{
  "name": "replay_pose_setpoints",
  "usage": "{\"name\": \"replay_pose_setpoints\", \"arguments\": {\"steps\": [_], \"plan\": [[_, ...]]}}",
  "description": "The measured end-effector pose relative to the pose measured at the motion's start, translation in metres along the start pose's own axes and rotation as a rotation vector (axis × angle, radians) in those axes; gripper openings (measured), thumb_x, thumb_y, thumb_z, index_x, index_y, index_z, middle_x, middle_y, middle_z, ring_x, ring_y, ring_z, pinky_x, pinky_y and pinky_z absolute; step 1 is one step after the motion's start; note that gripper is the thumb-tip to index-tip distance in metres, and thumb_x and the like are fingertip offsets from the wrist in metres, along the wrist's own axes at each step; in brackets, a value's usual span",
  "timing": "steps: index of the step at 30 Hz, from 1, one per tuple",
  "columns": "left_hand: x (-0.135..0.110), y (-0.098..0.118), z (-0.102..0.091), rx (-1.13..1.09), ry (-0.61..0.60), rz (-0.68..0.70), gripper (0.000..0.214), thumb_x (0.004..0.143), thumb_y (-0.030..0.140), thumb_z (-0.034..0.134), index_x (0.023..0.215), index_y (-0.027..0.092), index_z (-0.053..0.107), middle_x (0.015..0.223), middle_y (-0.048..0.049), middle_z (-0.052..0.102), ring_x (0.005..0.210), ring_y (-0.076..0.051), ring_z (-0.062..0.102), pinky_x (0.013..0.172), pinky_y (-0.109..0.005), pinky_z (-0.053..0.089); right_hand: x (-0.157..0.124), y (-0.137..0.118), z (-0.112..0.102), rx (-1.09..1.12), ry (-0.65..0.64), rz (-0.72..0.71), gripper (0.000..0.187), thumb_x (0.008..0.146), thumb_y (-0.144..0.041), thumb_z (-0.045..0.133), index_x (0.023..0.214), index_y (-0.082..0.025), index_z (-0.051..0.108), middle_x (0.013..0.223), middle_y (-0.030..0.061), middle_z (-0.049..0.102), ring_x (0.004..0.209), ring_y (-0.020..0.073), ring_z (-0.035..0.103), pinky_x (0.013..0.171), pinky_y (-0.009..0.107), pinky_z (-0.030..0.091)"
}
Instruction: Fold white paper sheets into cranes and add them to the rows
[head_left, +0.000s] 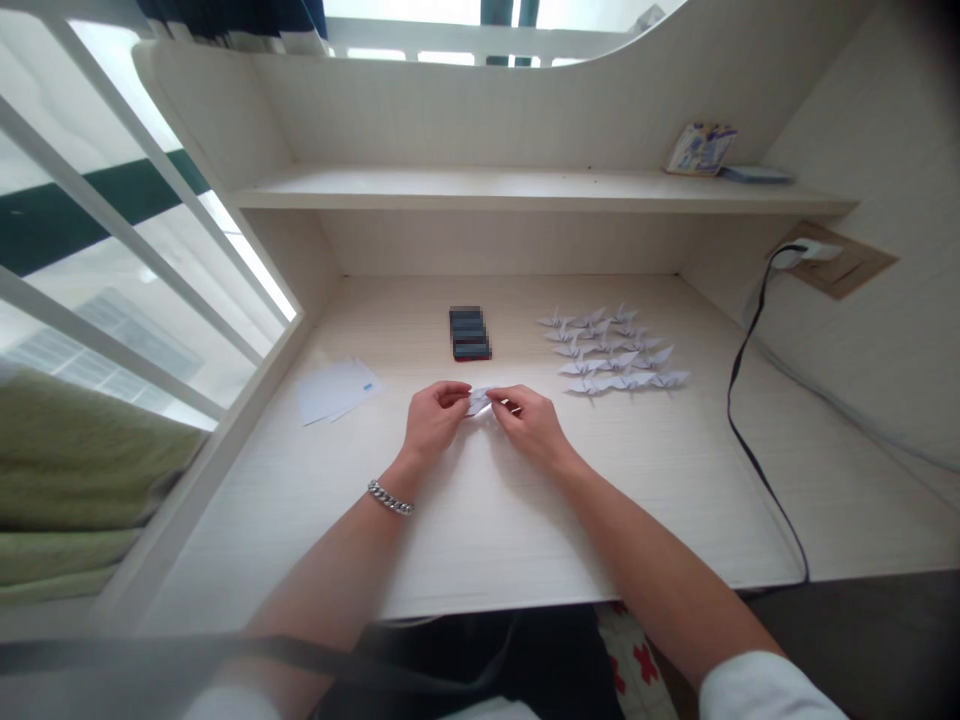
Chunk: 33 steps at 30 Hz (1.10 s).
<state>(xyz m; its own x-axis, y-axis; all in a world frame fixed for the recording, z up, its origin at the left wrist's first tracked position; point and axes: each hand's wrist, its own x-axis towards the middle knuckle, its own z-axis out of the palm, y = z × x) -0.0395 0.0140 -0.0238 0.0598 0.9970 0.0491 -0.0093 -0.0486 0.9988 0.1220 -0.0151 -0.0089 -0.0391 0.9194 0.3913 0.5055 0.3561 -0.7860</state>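
Note:
A small folded white paper piece sits between my two hands at the middle of the pale wooden desk. My left hand, with a metal bracelet at the wrist, pinches its left side. My right hand pinches its right side. Both hands' fingers are closed on the paper, which they partly hide. Several finished white paper cranes lie in rows to the right, beyond my right hand.
A dark phone lies just beyond my hands. White paper sheets rest at the left. A black cable runs from a wall socket down the desk's right side. A shelf above holds a small card.

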Motion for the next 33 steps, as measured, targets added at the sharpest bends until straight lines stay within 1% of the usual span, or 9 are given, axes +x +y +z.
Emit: {"name": "replay_pose_setpoints", "arguments": {"steps": [4, 7, 11, 13, 16, 18, 20, 24, 33], "plan": [[-0.004, 0.003, 0.004, 0.027, -0.033, 0.031, 0.023, 0.066, 0.021, 0.065, 0.087, 0.012, 0.066, 0.083, -0.0091, 0.07, 0.076, -0.019, 0.066, 0.071, -0.03, 0.053, 0.001, 0.002, 0.003, 0.09, -0.054, 0.118, 0.024, 0.08, -0.027, 0.052, 0.098, -0.02, 0.067, 0.097, 0.0058, 0.067, 0.076, 0.0154, 0.061, 0.071, 0.027, 0.048], [-0.009, 0.005, 0.009, 0.032, -0.114, 0.068, 0.022, 0.07, 0.025, 0.062, 0.088, 0.013, 0.066, 0.086, -0.0089, 0.07, 0.079, -0.019, 0.066, 0.074, -0.031, 0.052, 0.003, 0.004, 0.001, 0.207, -0.133, 0.179, 0.027, 0.081, -0.035, 0.053, 0.096, -0.018, 0.068, 0.094, 0.0064, 0.069, 0.083, 0.0185, 0.062, 0.076, 0.03, 0.048], [-0.012, 0.008, 0.012, 0.086, -0.19, 0.11, 0.022, 0.073, 0.027, 0.06, 0.09, 0.015, 0.066, 0.089, -0.0083, 0.069, 0.081, -0.019, 0.064, 0.076, -0.031, 0.051, 0.006, 0.009, 0.001, 0.365, -0.159, 0.219, 0.028, 0.073, -0.037, 0.062, 0.092, -0.017, 0.068, 0.091, 0.0073, 0.069, 0.085, 0.0203, 0.063, 0.078, 0.031, 0.048], [-0.01, 0.01, 0.009, 0.095, -0.161, 0.125, 0.023, 0.072, 0.026, 0.061, 0.091, 0.014, 0.065, 0.087, -0.008, 0.069, 0.079, -0.018, 0.064, 0.074, -0.03, 0.051, 0.007, 0.015, 0.003, 0.468, -0.136, 0.279, 0.027, 0.071, -0.036, 0.064, 0.089, -0.016, 0.068, 0.087, 0.0073, 0.069, 0.078, 0.0193, 0.064, 0.073, 0.031, 0.05], [-0.007, 0.013, 0.001, 0.213, -0.029, 0.165, 0.025, 0.07, 0.029, 0.064, 0.09, 0.015, 0.066, 0.082, -0.0066, 0.068, 0.071, -0.016, 0.062, 0.068, -0.028, 0.05, 0.008, 0.021, 0.004, 0.577, -0.092, 0.405, 0.026, 0.068, -0.035, 0.067, 0.085, -0.016, 0.067, 0.079, 0.0058, 0.069, 0.067, 0.0173, 0.064, 0.064, 0.03, 0.052], [-0.006, 0.016, -0.003, 0.309, 0.042, 0.192, 0.026, 0.069, 0.031, 0.064, 0.09, 0.016, 0.067, 0.084, -0.0062, 0.068, 0.071, -0.015, 0.061, 0.067, -0.027, 0.049, 0.008, 0.021, 0.002, 0.59, -0.09, 0.444, 0.026, 0.065, -0.034, 0.069, 0.084, -0.015, 0.066, 0.075, 0.0046, 0.068, 0.063, 0.016, 0.064, 0.061, 0.029, 0.052], [-0.006, 0.018, -0.004, 0.328, 0.037, 0.198, 0.027, 0.069, 0.033, 0.065, 0.09, 0.017, 0.067, 0.09, -0.0069, 0.067, 0.075, -0.016, 0.061, 0.069, -0.028, 0.049, 0.008, 0.016, 0.0, 0.58, -0.137, 0.437, 0.027, 0.065, -0.035, 0.069, 0.083, -0.015, 0.066, 0.073, 0.0039, 0.067, 0.062, 0.0148, 0.063, 0.06, 0.028, 0.051], [-0.009, 0.019, 0.001, 0.237, -0.147, 0.132, 0.026, 0.069, 0.034, 0.065, 0.087, 0.015, 0.068, 0.088, -0.0082, 0.069, 0.078, -0.018, 0.063, 0.071, -0.029, 0.05, 0.005, 0.006, -0.004, 0.518, -0.245, 0.396, 0.026, 0.068, -0.036, 0.067, 0.083, -0.015, 0.067, 0.072, 0.0038, 0.067, 0.062, 0.0143, 0.063, 0.06, 0.027, 0.051], [-0.008, 0.015, 0.001, 0.099, -0.24, 0.01, 0.024, 0.066, 0.031, 0.069, 0.082, 0.013, 0.067, 0.077, -0.007, 0.069, 0.07, -0.016, 0.062, 0.064, -0.027, 0.049, 0.005, 0.007, -0.007, 0.395, -0.211, 0.283, 0.023, 0.068, -0.034, 0.065, 0.08, -0.015, 0.069, 0.072, 0.0051, 0.067, 0.066, 0.0162, 0.061, 0.059, 0.026, 0.049]]}}
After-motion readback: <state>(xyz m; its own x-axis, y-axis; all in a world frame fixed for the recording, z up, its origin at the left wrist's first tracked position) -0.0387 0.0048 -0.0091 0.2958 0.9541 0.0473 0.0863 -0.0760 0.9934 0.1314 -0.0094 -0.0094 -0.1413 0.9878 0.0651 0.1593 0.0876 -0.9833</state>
